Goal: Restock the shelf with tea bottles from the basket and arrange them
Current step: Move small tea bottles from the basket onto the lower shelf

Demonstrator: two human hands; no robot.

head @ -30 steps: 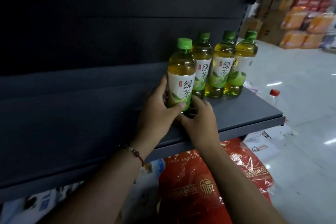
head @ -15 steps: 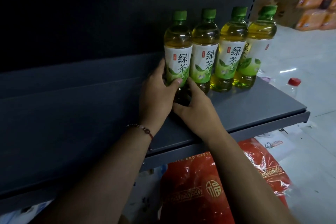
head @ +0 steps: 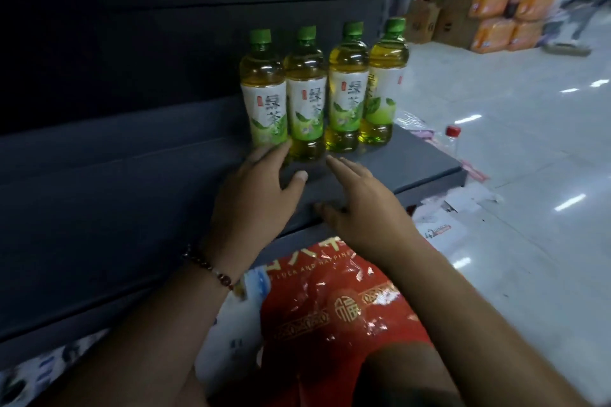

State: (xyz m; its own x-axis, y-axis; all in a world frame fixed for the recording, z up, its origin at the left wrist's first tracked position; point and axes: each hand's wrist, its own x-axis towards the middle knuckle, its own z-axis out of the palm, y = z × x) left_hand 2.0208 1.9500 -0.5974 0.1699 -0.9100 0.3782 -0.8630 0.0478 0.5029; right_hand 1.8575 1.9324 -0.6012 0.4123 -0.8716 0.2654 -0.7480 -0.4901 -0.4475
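Several green tea bottles with green caps stand upright in a row at the back right of the dark grey shelf [head: 132, 208]. The leftmost bottle [head: 264, 92] stands beside a second bottle [head: 305, 99], then a third bottle [head: 347, 92] and a fourth bottle [head: 385, 82]. My left hand [head: 254, 195] hovers just in front of the leftmost bottle, fingers relaxed, holding nothing. My right hand [head: 360, 208] is spread flat over the shelf's front part, apart from the bottles. No basket is in view.
A red plastic bag [head: 330, 307] lies below the shelf's front edge. A clear bottle with a red cap [head: 452, 139] stands on the floor past the shelf's right end. Cardboard boxes and orange packs [head: 496, 10] are stacked at the far right. The white floor [head: 529, 175] lies to the right.
Both hands have let go of the leftmost bottle and drawn back toward me. That bottle now stands in line with the others at the back of the shelf.
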